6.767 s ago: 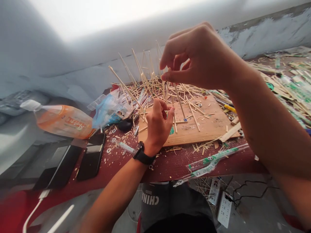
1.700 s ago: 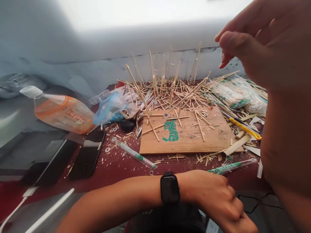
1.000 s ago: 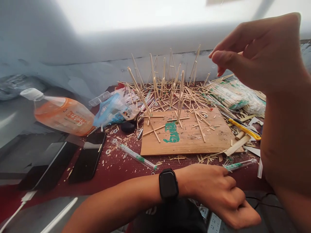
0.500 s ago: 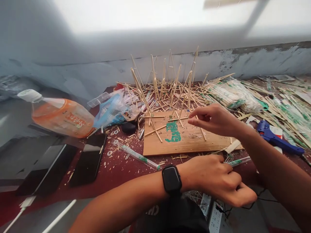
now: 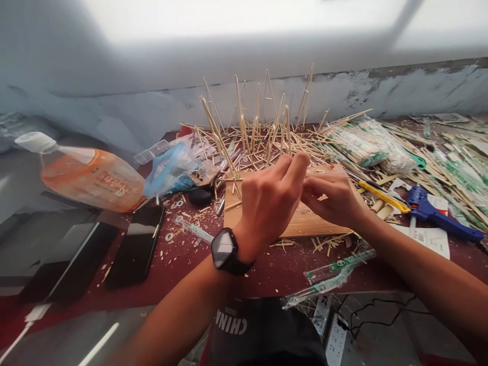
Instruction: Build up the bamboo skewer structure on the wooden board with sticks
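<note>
My left hand [image 5: 267,198], with a black watch [image 5: 224,248] on its wrist, is over the wooden board [image 5: 236,213]. Its fingers are closed, and what they hold, if anything, is hidden behind the hand. Touching or nearly touching it on the right, my right hand [image 5: 331,195] has its thumb and fingers pinched together. Anything between those fingertips is too small to make out. Behind both hands, thin wooden sticks [image 5: 219,134] stand upright and leaning in joined frames. More loose sticks lie around their feet.
An orange bottle [image 5: 93,175] and a black phone [image 5: 135,249] are at the left. Right of the board lie a yellow cutter [image 5: 385,197], a blue glue gun [image 5: 438,216] and a bag of sticks [image 5: 375,142]. Plastic wrappers [image 5: 331,277] lie at the front edge.
My left hand has moved from the front edge up over the board, beside my right hand. My right hand's fingers have come together. The yellow cutter and front wrappers are now uncovered.
</note>
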Demonstrator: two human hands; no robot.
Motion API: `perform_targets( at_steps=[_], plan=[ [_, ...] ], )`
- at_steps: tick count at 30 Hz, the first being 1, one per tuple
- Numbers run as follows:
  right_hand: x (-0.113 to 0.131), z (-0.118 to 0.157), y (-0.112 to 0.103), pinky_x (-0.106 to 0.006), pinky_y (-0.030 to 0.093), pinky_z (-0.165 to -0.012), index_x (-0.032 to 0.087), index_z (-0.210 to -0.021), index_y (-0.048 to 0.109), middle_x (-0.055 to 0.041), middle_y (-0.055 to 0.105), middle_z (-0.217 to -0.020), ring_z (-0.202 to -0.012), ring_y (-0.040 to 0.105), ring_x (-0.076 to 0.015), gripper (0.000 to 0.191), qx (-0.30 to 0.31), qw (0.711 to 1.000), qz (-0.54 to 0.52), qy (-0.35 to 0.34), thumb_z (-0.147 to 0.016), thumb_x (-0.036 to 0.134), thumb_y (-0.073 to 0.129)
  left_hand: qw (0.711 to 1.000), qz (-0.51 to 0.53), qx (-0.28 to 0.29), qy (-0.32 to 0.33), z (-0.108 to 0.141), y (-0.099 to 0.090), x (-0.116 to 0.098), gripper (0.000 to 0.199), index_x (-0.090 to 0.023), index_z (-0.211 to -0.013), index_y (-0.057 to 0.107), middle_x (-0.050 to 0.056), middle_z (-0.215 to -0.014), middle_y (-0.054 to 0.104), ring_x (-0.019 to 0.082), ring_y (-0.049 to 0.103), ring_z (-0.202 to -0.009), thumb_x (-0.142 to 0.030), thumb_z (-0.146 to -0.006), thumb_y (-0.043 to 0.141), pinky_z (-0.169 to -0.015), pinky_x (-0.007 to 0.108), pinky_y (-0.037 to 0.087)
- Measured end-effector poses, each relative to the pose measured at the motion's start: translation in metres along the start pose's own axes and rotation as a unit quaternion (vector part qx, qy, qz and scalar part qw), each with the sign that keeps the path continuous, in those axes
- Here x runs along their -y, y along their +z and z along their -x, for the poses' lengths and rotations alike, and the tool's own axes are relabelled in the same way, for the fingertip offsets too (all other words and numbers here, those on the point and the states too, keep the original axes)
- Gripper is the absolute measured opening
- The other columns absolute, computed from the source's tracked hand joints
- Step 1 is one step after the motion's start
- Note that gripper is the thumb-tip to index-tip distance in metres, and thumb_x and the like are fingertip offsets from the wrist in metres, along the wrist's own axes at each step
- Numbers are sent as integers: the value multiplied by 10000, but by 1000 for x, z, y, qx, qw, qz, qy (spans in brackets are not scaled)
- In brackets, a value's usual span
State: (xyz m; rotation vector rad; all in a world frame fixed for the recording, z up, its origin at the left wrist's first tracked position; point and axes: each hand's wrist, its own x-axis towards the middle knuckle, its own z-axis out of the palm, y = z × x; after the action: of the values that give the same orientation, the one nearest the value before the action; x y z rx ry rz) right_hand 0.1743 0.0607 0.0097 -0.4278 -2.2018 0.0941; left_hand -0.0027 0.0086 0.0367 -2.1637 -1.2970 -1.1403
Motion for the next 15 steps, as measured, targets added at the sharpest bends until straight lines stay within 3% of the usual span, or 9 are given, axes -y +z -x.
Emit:
perform_targets(
  at_steps=[7,15],
  plan=[
    [7,-3,-1,-254,366,-490,226,-798,566,39,549,-621,-537,486,-100,219,-27,997,67,-35,-966,92,609,998,-18,53,18,0,2,2,217,-196,-1134,636,2,-925,785,129,697,-739,-63,-1039,493,-582,271,378],
    [14,0,0,-263,437,-506,236,-905,634,11,654,-707,-576,563,-113,140,-39,988,129,-75,-950,108,671,996,-12,85,18,-2,7,10,151,-195,-1058,673,-8,-802,758,134,686,-673,-98,-1028,561,-540,283,335]
  ],
)
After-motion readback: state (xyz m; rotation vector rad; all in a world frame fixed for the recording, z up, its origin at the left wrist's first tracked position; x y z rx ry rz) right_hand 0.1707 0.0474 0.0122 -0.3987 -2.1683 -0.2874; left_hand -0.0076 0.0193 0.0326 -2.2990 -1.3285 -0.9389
